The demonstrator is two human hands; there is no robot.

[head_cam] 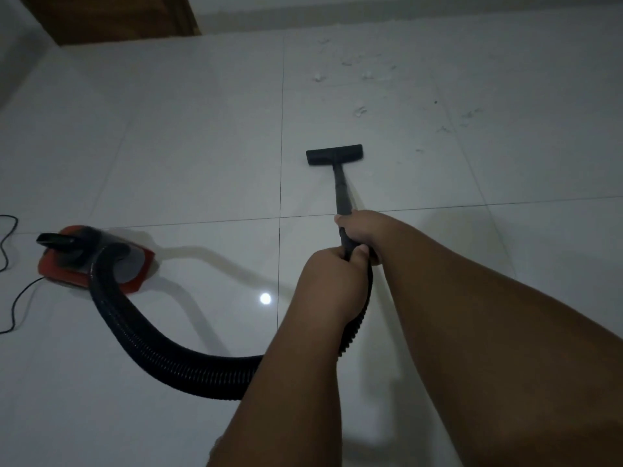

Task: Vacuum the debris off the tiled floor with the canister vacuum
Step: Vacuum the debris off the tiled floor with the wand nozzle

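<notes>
**Head view: two-handed grip on the vacuum wand.** Your hands are together, one behind the other and touching, both clamped on the black wand (342, 190). Your right hand (362, 230) sits farther along the tube with its fingers wrapped round it. Your left hand (332, 274) grips just behind, where the wand meets the ribbed hose (168, 357), with the thumb laid over the top.

The wand slopes away from you down to the floor nozzle (334, 154). This flat black bar is set crosswise to the wand and rests on the tiled floor (168, 146), just right of a grout line that runs toward the floor's far edge.

The debris (359, 111) lies beyond the nozzle, toward the far edge. It consists of pale scraps, the nearest clearly apart from the nozzle, with fine dark specks (472, 114) to their right.

The canister vacuum (101, 261), red with a dark top, stands on the floor well to the left of the nozzle. Its hose leaves the body, curves toward you, passes beneath your left forearm and rises to your hands. A thin black power cord (13, 313) loops on the tiles left of the canister.

A wooden door (118, 15) stands at the floor's far left corner. A bright light reflection (265, 298) shows on the glossy tile between the canister and your left forearm.
</notes>
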